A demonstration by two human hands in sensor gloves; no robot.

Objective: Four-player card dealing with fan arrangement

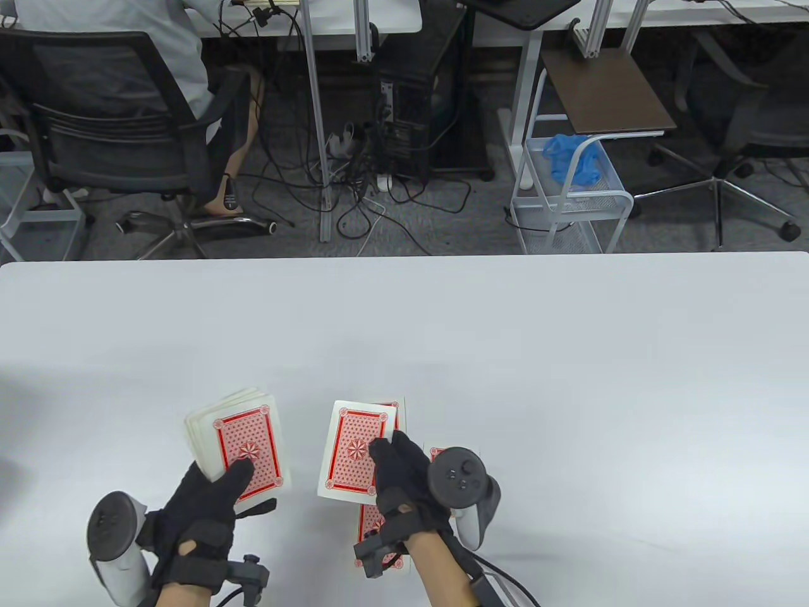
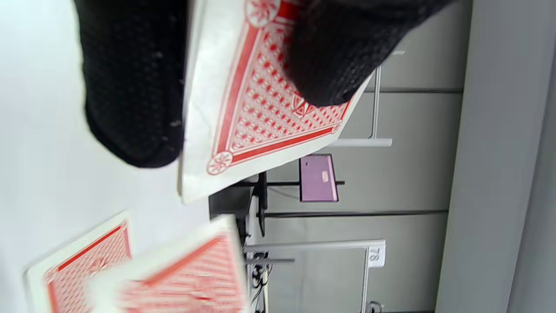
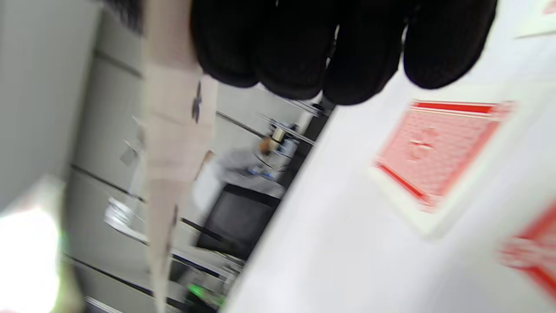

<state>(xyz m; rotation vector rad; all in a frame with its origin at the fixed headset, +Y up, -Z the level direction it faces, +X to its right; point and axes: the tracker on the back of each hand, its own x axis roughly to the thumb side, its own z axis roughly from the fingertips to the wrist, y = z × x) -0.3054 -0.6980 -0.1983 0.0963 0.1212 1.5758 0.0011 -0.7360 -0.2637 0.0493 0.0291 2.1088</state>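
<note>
My left hand (image 1: 218,484) holds a deck of red-backed cards (image 1: 237,439) face down, thumb on the top card; the deck also shows in the left wrist view (image 2: 269,104). My right hand (image 1: 392,458) pinches a single red-backed card (image 1: 354,452) at its right edge, just above the white table (image 1: 569,379). In the right wrist view this card (image 3: 171,143) appears edge-on and blurred. Under and around the right hand, a few cards lie face down on the table: one peeks out behind (image 1: 398,408), one to the right (image 1: 436,453), one below the wrist (image 1: 371,523).
The table's far edge (image 1: 404,255) runs across the middle of the table view. Beyond it are an office chair (image 1: 107,126) with a seated person, floor cables (image 1: 366,190) and a white wire cart (image 1: 569,196).
</note>
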